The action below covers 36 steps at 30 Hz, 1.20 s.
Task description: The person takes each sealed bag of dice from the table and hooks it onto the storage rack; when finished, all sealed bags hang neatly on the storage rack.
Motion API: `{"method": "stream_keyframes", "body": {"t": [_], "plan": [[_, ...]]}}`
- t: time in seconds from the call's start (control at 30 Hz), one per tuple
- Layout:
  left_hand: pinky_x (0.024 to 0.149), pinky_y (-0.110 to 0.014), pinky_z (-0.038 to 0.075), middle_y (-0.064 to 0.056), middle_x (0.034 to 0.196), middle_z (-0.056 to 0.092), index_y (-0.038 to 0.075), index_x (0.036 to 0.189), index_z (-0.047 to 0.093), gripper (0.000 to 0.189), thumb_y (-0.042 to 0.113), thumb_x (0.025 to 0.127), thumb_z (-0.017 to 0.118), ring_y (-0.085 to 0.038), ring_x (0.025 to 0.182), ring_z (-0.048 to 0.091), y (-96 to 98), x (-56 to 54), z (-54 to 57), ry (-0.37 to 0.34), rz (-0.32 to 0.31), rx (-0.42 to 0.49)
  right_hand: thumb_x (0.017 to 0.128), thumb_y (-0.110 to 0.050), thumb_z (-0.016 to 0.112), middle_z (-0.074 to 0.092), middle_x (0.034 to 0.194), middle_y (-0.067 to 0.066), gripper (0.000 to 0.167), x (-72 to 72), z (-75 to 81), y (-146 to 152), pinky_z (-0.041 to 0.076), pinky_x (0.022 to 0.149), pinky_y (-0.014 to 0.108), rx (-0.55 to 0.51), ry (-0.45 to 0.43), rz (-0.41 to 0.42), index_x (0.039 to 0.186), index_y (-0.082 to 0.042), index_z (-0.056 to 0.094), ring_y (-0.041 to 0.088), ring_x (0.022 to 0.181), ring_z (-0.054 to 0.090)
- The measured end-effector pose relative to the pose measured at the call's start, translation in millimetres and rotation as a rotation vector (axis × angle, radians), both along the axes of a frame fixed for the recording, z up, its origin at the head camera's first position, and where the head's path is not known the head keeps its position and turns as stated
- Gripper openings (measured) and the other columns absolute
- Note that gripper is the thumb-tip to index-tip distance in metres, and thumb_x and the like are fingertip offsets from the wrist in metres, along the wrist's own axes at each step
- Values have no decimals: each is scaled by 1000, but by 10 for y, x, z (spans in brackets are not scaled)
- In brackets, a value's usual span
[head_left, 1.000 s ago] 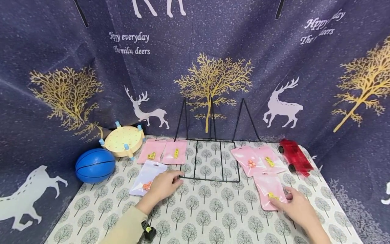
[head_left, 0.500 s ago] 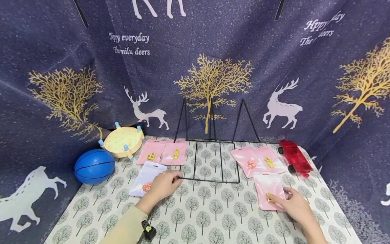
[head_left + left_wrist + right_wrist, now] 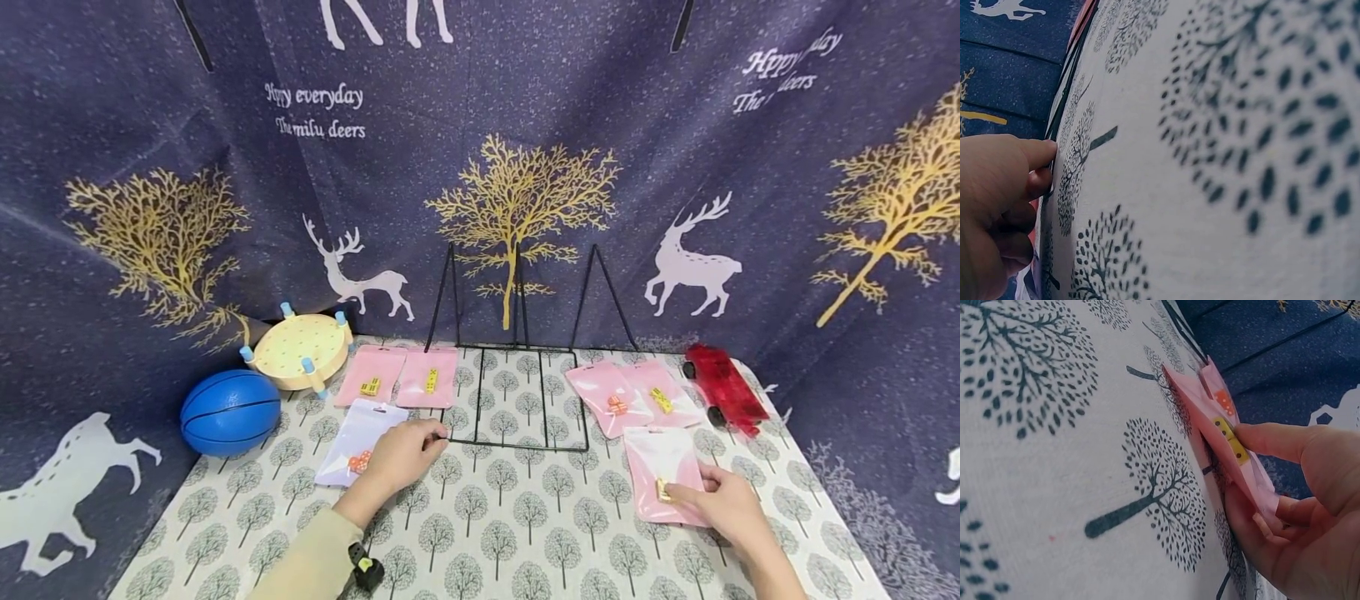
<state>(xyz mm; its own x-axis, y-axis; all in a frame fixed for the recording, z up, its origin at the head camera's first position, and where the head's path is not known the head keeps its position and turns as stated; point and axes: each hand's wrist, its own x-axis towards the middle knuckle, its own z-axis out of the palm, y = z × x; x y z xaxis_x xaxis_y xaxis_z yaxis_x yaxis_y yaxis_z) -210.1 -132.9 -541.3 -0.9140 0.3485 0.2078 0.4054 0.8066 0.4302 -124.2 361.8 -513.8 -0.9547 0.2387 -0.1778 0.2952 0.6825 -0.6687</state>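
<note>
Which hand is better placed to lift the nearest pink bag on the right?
Probably the right hand: its thumb and fingers pinch the pink bag. The left hand is at the near left corner of the black wire rack, well away from that bag.

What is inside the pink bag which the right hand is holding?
Inside the pink bag are yellow dice with black dots. The thumb of the right hand covers the place beside them, so whether more dice are there cannot be seen.
</note>
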Motion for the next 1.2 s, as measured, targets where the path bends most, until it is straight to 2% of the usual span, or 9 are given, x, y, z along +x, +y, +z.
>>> {"method": "stream_keyframes", "body": {"t": [0.03,0.13,0.3,0.53,0.67,0.83,1.03,1.2], "plan": [[52,-25,40,20,69,50,24,103,75,6,28,97,75,-2,55,43,-1,0,-1,2,2,0,82,-40,89,74,98,11,84,10,-7,1,49,71,28,-22,-3,-8,136,15,55,16,84,63],[52,-25,40,20,68,50,25,101,75,5,28,97,76,-2,55,43,-2,0,-2,13,9,-4,84,-35,88,75,102,14,80,40,-24,13,51,69,24,-76,-3,-12,136,15,54,11,82,64],[51,-25,40,21,68,52,24,100,75,5,28,96,76,-2,55,44,-3,-4,-9,32,16,-12,89,-26,85,73,114,21,76,104,-19,40,56,70,25,-209,-33,-9,141,15,47,8,83,68],[50,-26,39,21,66,50,26,101,75,4,26,97,75,-3,55,44,-8,-6,-20,41,17,-2,89,-9,81,76,100,10,65,192,-33,51,58,67,29,-425,3,29,139,15,46,13,77,70],[51,-27,39,21,66,49,26,102,75,6,27,97,75,-3,55,43,-10,-9,-24,44,24,-6,89,-8,80,76,100,9,65,217,-40,57,59,69,29,-459,23,65,139,16,46,14,79,71],[48,-27,37,20,61,46,27,104,75,7,29,98,74,-3,52,41,-14,-5,-24,28,28,-10,92,-6,76,74,104,16,70,214,-26,57,60,71,30,-468,22,76,146,17,38,17,81,73],[46,-27,35,19,59,44,26,105,76,7,28,98,74,-4,49,39,-15,15,-5,20,24,5,98,-3,69,73,108,20,67,180,21,14,60,71,31,-510,41,84,148,21,31,16,83,73],[45,-28,34,17,57,43,25,104,76,6,27,98,74,-5,48,38,-7,23,7,8,28,10,100,-5,68,73,111,16,65,173,69,-21,60,75,29,-522,67,86,147,22,32,14,88,72]]}}
